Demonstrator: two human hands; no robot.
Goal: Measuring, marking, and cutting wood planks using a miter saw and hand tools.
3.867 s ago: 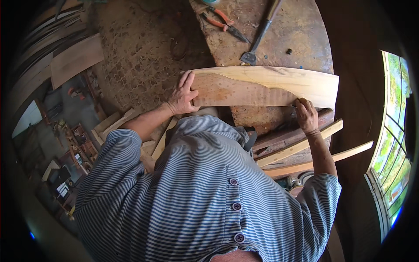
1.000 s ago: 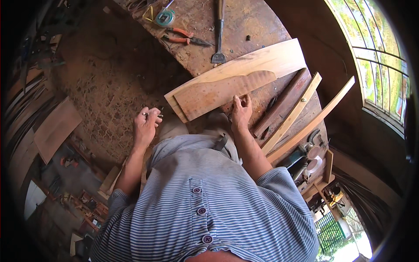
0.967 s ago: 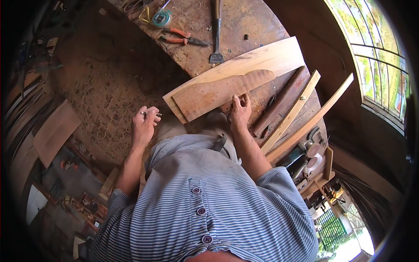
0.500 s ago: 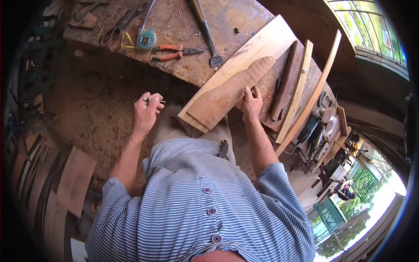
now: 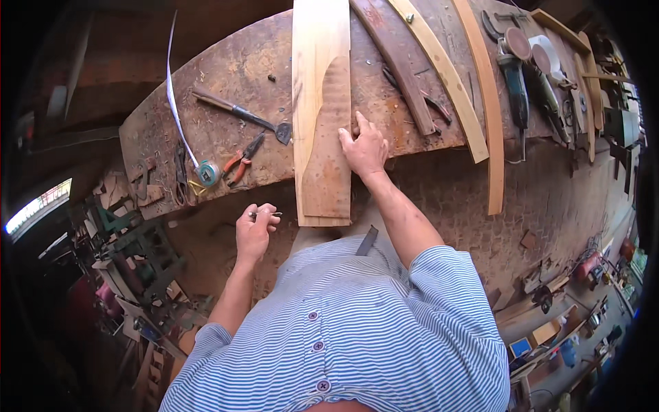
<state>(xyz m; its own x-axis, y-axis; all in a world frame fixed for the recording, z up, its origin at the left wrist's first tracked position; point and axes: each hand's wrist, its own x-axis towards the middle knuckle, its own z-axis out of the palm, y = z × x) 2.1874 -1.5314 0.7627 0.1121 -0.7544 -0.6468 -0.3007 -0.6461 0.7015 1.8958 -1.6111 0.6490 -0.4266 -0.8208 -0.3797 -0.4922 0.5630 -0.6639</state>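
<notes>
A pale plank (image 5: 319, 41) extends past the bench's front edge toward my body. On it lies a thin brown wooden template (image 5: 334, 147) with a curved left side, its right side near the plank's right edge. My right hand (image 5: 367, 151) rests at that right edge, thumb touching the template, index finger stretched out and apart from it. My left hand (image 5: 255, 230) is closed around a short, thin pen-like object (image 5: 276, 214), left of the plank's near end; most of the object is hidden by the fingers.
On the worn bench (image 5: 240, 69) lie a chisel (image 5: 240, 113), orange-handled pliers (image 5: 244, 161) and a tape measure (image 5: 207, 173), its tape drawn out. Right of the plank are a dark wood strip (image 5: 398, 65), two lighter curved strips (image 5: 446, 75) and an angle grinder (image 5: 513, 82).
The view has turned, so the plank now runs nearly straight away from me. My right hand's fingers have spread from their pinch on the template edge. My left hand still holds the thin object.
</notes>
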